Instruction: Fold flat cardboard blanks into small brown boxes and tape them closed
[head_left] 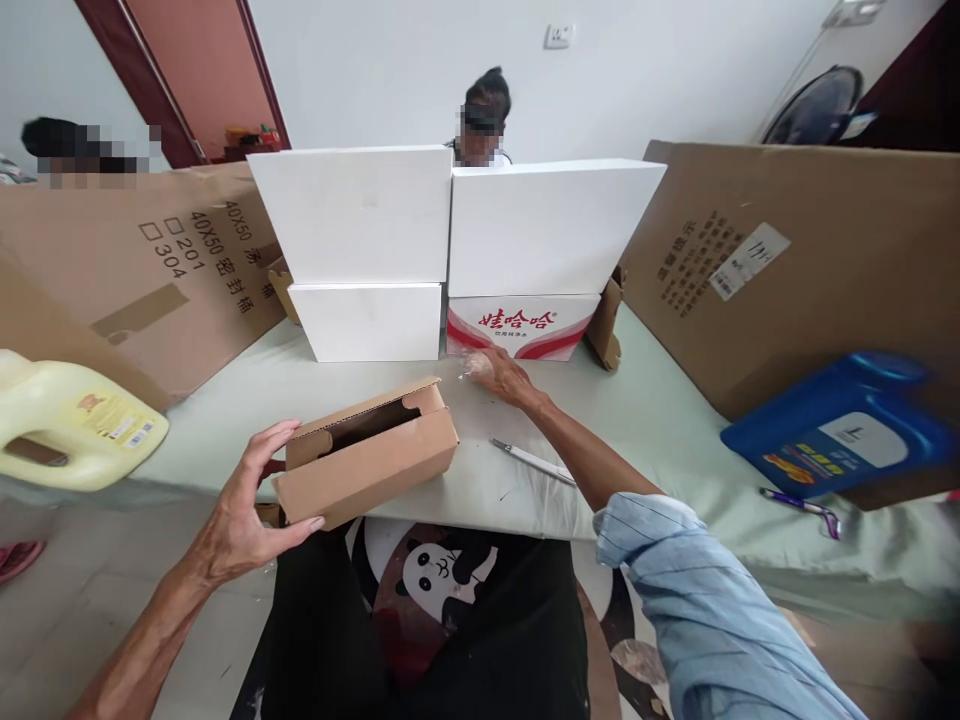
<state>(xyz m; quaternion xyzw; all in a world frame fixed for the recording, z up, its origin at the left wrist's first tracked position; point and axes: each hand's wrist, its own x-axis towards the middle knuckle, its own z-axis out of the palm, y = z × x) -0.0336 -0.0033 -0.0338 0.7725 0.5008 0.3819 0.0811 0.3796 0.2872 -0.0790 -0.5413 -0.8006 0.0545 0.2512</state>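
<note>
Clock centred on the brown cardboard box [379, 465], 12 = away from wearer. Box sits at table [472, 430] edge, left end out over the lap, long slot open on top, dark inside. Left hand [251, 505] at 8: clamped on the box's left end, thumb on near wall, fingers on far edge. Right hand [506, 380] at 2: fingers bunched on clear crumpled plastic [477, 366], just in front of the red-and-white printed box [523, 328]; fingertips partly hidden, can't tell if it touches that box. White utility knife [534, 461] at 3, lying loose, under neither hand. White box [367, 322] at 12, another stacked on top. Pale yellow jug [79, 420] at 9, blue jug [840, 430] far out at 3.
</note>
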